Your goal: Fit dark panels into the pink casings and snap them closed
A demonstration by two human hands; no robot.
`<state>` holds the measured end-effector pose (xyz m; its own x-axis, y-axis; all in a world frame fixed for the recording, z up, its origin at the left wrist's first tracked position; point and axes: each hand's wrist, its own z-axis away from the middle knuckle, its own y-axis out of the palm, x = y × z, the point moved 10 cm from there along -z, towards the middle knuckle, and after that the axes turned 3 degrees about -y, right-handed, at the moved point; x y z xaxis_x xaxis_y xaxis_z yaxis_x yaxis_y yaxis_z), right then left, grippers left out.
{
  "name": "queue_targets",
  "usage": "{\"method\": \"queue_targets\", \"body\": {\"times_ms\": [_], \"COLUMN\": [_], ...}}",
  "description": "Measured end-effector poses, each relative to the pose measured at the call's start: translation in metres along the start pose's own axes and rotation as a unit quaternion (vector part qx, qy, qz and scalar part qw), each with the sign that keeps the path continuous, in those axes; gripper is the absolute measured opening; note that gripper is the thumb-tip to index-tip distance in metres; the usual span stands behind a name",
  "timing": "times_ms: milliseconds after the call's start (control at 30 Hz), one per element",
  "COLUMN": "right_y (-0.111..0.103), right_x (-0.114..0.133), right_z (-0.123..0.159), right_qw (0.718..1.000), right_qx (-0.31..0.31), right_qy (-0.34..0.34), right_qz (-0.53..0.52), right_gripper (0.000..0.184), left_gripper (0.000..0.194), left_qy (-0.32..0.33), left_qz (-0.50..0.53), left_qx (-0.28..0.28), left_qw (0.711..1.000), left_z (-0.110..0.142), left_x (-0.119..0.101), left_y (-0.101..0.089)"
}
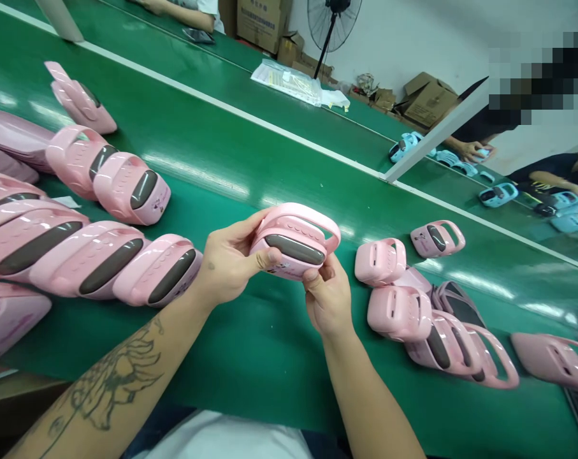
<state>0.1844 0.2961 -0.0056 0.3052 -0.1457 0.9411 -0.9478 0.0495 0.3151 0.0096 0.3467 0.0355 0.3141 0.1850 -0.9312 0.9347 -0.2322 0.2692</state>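
Both my hands hold one pink plastic speaker case (296, 239) with a carry handle and a dark oval window, above the green conveyor belt (250, 159). My left hand (229, 261) wraps its left end, thumb on the front edge. My right hand (324, 296) grips the lower right corner from below, fingers curled. A row of similar pink cases (88, 255) lies close to my left forearm. Another cluster of pink cases (427, 319) lies to the right of my right hand.
More pink cases (78, 102) lie further left on the belt. Across the belt, blue cases (499, 192) sit by another person's hands (477, 152). A plastic bag (293, 83), cardboard boxes (427, 102) and a standing fan (331, 25) are at the far side.
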Motion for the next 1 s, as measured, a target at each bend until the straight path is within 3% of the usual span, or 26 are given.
{"method": "queue_targets", "body": {"times_ms": [367,467,600,700,833,1000], "right_y": [-0.005,-0.003,-0.012,-0.013,0.004,0.002], "right_x": [0.007,0.008,0.012,0.02,0.027,0.03], "right_z": [-0.001,-0.009,-0.021,-0.024,-0.026,-0.03], "right_qw": [1.0,0.999,0.983,0.961,0.957,0.947], "right_qx": [0.018,-0.028,-0.166,-0.219,-0.177,-0.19], "right_qy": [0.001,-0.032,-0.068,-0.071,-0.112,-0.184], "right_qz": [0.023,0.003,0.051,0.154,0.2,0.181], "right_gripper": [0.055,0.065,0.076,0.08,0.082,0.083], "left_gripper": [0.074,0.077,0.087,0.082,0.09,0.085], "left_qy": [-0.016,-0.015,-0.029,-0.046,-0.055,0.003], "left_qz": [0.007,0.006,0.0,0.033,0.029,-0.033], "left_qx": [-0.014,-0.015,-0.022,-0.073,-0.195,-0.219], "left_qw": [1.0,1.0,0.999,0.996,0.979,0.975], "left_z": [0.003,0.008,0.012,0.004,-0.012,-0.022], "left_x": [0.01,0.013,0.016,0.019,0.024,0.018], "left_y": [0.005,0.008,0.014,0.01,-0.006,-0.009]}}
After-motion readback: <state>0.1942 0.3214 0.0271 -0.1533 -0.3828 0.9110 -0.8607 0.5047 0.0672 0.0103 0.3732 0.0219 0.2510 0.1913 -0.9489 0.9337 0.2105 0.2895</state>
